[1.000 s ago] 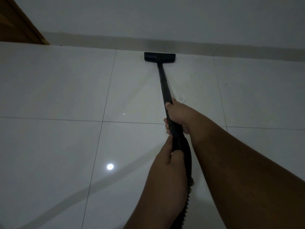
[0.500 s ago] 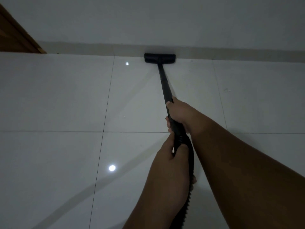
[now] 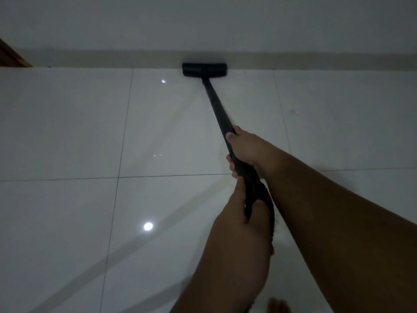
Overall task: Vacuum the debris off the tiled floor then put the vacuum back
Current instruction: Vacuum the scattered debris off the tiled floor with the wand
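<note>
Black wand (image 3: 220,118) clenched by right hand (image 3: 244,152) ahead, left hand (image 3: 239,224) behind (lower centre), slanting up-frame to nozzle (image 3: 204,70) at skirting (image 3: 112,58).

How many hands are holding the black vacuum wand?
2. The right hand grips the black vacuum wand higher up; the left hand grips it lower, by the hose.
</note>
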